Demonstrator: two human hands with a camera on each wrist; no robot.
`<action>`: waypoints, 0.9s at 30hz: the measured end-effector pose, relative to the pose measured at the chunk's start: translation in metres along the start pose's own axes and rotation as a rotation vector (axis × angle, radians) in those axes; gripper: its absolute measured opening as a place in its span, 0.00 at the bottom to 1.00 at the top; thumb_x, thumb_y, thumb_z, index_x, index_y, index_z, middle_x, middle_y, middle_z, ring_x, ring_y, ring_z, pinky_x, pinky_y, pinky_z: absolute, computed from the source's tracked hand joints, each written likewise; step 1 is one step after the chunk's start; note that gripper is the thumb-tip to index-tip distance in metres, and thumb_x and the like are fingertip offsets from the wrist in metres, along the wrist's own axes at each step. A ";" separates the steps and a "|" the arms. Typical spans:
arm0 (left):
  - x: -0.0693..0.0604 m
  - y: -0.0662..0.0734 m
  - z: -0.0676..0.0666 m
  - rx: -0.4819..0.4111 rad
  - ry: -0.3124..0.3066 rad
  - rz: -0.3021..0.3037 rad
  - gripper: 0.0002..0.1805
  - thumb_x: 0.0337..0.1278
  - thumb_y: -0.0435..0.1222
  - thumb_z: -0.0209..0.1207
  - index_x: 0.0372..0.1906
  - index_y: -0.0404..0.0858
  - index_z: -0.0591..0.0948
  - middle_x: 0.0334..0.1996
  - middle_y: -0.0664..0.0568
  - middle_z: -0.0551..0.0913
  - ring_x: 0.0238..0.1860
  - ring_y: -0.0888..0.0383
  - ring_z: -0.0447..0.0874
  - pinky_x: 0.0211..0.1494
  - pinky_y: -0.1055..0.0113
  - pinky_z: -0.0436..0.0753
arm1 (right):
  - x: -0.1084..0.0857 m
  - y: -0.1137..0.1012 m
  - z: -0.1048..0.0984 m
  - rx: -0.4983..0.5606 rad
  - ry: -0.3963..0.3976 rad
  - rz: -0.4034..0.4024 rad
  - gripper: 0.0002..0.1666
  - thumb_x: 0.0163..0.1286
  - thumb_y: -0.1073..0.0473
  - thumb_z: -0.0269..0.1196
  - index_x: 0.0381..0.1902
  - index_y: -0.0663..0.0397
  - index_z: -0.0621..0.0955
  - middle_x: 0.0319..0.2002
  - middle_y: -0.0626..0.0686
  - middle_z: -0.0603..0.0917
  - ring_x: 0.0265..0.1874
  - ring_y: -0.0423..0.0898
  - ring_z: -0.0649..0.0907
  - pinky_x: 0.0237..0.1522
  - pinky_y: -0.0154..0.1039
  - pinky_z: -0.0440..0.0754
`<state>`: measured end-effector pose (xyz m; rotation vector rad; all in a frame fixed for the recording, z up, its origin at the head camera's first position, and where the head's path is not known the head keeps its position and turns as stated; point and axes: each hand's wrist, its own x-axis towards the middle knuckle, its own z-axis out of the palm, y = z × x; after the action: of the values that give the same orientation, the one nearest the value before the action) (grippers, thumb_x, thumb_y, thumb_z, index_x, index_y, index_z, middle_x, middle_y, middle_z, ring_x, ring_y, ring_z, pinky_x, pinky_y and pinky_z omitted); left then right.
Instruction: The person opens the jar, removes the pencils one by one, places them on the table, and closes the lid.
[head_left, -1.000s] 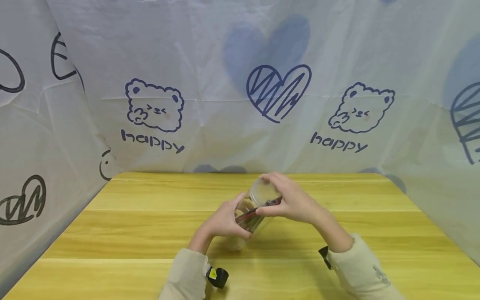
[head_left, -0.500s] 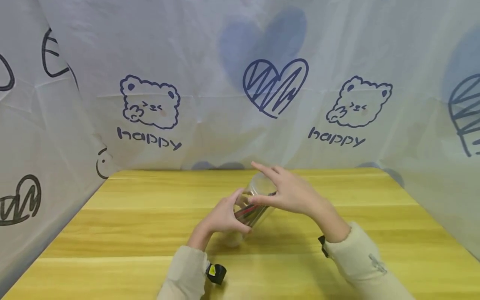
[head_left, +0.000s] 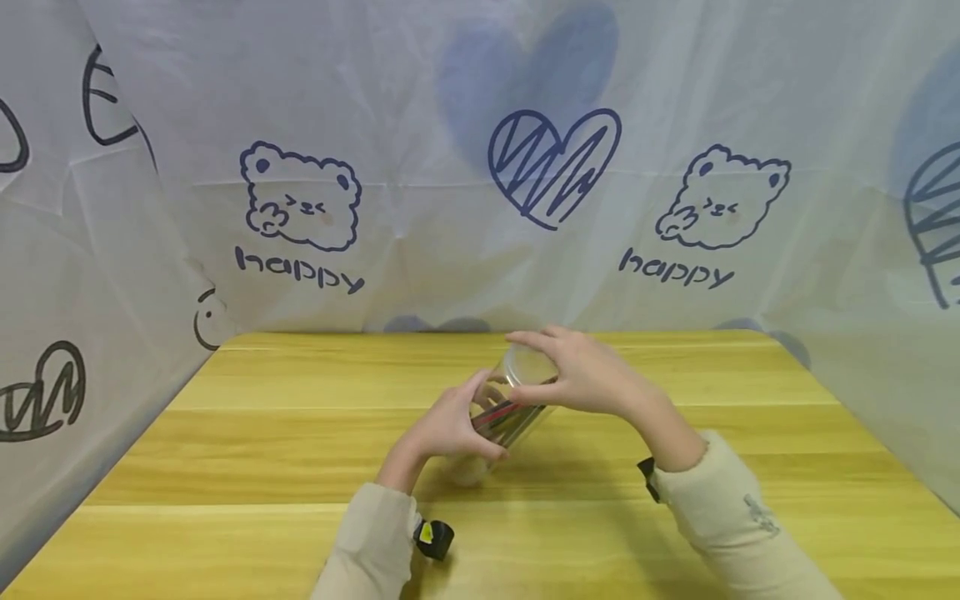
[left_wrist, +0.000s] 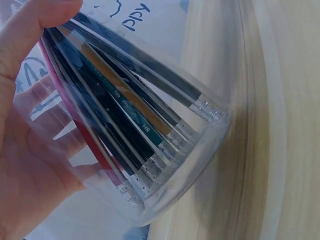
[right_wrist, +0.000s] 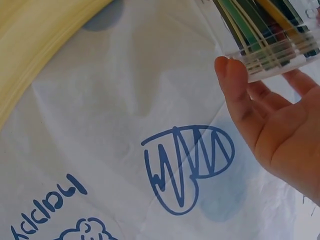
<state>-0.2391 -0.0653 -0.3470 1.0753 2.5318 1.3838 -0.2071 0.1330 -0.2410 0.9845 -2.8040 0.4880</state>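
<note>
A clear plastic jar (head_left: 516, 427) of pencils is tilted above the table, its lidded end up and to the right. My left hand (head_left: 442, 423) grips its side, thumb on the near face and fingers behind. Around the clear lid (head_left: 532, 367), my right hand (head_left: 592, 377) curls its thumb and fingers. In the left wrist view the pencils (left_wrist: 107, 112), mostly dark with one red and one yellowish, have their silver ends at the jar's base (left_wrist: 187, 180). The right wrist view shows my right thumb (right_wrist: 234, 82) against the lid's rim (right_wrist: 280, 70).
The yellow wood-grain table (head_left: 262, 450) spreads out below both hands. White cloth (head_left: 435, 208) printed with hearts, bears and "happy" hangs behind it and on both sides. A black wrist strap device (head_left: 433, 540) sits at the left sleeve.
My right hand loosened and spread its fingers off the lid half a second ago, then closed round it again. The left hand keeps its grip on the tilted jar.
</note>
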 end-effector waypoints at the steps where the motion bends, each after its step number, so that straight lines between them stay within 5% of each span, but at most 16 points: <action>1: 0.000 0.000 0.000 -0.003 -0.001 0.002 0.47 0.27 0.36 0.72 0.61 0.44 0.61 0.44 0.50 0.77 0.42 0.58 0.75 0.44 0.63 0.74 | 0.000 0.001 -0.001 0.007 -0.008 -0.016 0.40 0.54 0.40 0.62 0.62 0.50 0.67 0.54 0.59 0.72 0.38 0.49 0.79 0.39 0.47 0.76; 6: 0.000 0.000 -0.001 -0.020 -0.006 0.003 0.47 0.27 0.36 0.72 0.61 0.43 0.61 0.44 0.50 0.77 0.43 0.57 0.75 0.43 0.64 0.75 | -0.002 0.004 -0.005 0.082 -0.052 -0.102 0.42 0.52 0.48 0.66 0.64 0.50 0.64 0.59 0.57 0.67 0.50 0.53 0.73 0.47 0.52 0.72; 10: 0.000 -0.001 -0.001 -0.015 0.001 0.003 0.47 0.27 0.36 0.72 0.61 0.43 0.61 0.44 0.49 0.77 0.43 0.56 0.75 0.43 0.63 0.75 | -0.001 0.005 -0.005 0.132 -0.059 -0.109 0.46 0.53 0.45 0.66 0.66 0.49 0.60 0.64 0.58 0.60 0.59 0.57 0.64 0.52 0.57 0.66; 14: -0.001 -0.002 -0.001 -0.002 0.005 -0.003 0.47 0.28 0.37 0.72 0.61 0.43 0.61 0.46 0.49 0.76 0.44 0.56 0.75 0.43 0.62 0.75 | 0.001 0.003 -0.004 0.094 -0.022 -0.005 0.47 0.55 0.36 0.59 0.67 0.47 0.58 0.62 0.60 0.62 0.49 0.54 0.74 0.48 0.55 0.70; 19: -0.001 0.000 -0.001 0.001 0.003 -0.016 0.47 0.27 0.37 0.72 0.61 0.43 0.61 0.47 0.50 0.75 0.44 0.56 0.75 0.44 0.62 0.74 | 0.004 0.000 -0.003 0.011 -0.022 0.113 0.46 0.54 0.29 0.55 0.64 0.49 0.64 0.41 0.54 0.79 0.30 0.44 0.78 0.36 0.46 0.76; 21: -0.001 0.000 -0.001 -0.003 0.000 -0.011 0.47 0.27 0.37 0.72 0.61 0.43 0.61 0.47 0.49 0.75 0.44 0.56 0.75 0.45 0.62 0.74 | 0.004 0.000 -0.003 0.014 -0.024 0.116 0.45 0.53 0.30 0.56 0.62 0.50 0.67 0.37 0.52 0.80 0.32 0.45 0.79 0.35 0.44 0.76; 27: 0.000 0.000 -0.001 -0.034 -0.011 -0.003 0.47 0.27 0.36 0.72 0.61 0.44 0.61 0.47 0.48 0.75 0.44 0.56 0.75 0.45 0.62 0.75 | 0.003 0.000 -0.007 0.010 -0.002 0.067 0.39 0.52 0.37 0.61 0.59 0.50 0.70 0.48 0.57 0.77 0.42 0.52 0.78 0.36 0.45 0.76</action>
<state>-0.2398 -0.0662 -0.3466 1.0705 2.4922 1.4104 -0.2091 0.1339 -0.2336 0.8960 -2.8472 0.5099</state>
